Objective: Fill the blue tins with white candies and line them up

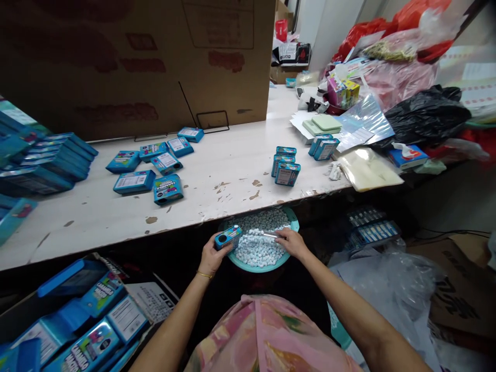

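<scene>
Between the fingers of my left hand [211,255] is a small blue candy box [228,237], tilted over the left rim of a turquoise basin [293,219]. Small white and pale blue candies [259,252] fill the basin. My right hand [292,242] is closed around the end of a silver metal scoop [269,234], whose other end lies among the candies. The scoop's bowl cannot be made out clearly. On the white table above the basin, a group of similar blue boxes [287,174] stands upright, and several more boxes [167,189] lie scattered to the left.
A large cardboard carton [135,67] stands at the table's back left. Stacked blue boxes [46,163] are at the far left, and an open carton of blue boxes [93,343] sits below. Plastic sheets [368,168], a pale green scale [321,125] and bags crowd the right.
</scene>
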The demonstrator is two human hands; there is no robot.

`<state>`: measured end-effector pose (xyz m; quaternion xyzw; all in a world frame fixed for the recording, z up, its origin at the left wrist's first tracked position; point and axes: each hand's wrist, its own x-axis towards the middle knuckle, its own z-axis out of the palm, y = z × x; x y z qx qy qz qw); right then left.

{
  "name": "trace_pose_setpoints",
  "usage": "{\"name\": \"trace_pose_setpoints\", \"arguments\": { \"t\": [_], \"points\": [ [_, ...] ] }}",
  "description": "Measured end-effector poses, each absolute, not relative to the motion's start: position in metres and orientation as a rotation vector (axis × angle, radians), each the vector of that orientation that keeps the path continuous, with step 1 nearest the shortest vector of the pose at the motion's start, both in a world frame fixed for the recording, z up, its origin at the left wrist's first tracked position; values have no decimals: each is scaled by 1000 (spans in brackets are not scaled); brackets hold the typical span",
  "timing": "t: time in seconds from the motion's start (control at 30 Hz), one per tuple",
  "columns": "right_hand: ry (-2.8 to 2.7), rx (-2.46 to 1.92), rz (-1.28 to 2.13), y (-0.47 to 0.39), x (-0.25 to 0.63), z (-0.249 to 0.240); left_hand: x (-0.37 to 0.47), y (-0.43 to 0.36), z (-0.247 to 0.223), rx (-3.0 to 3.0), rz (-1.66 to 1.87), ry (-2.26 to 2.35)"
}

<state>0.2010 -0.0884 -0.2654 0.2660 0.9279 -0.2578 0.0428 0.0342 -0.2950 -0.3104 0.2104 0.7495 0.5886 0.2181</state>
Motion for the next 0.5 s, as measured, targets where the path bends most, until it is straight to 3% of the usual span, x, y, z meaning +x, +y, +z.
{"name": "trace_pose_setpoints", "arguments": {
  "t": [0.1, 0.23, 0.37, 0.5],
  "points": [
    [2955, 691, -728, -88, 202, -223, 36, -289, -309, 633, 1618, 2104],
    [3078, 418, -278, -109, 185, -172, 47, -269, -309, 717, 1672, 2011],
    [3034, 242, 69, -133, 166, -144, 53, -255, -308, 719, 1710, 1963],
    [3037, 271, 131, -130, 168, -126, 47, -261, -305, 679, 1739, 1908]
  ]
}}
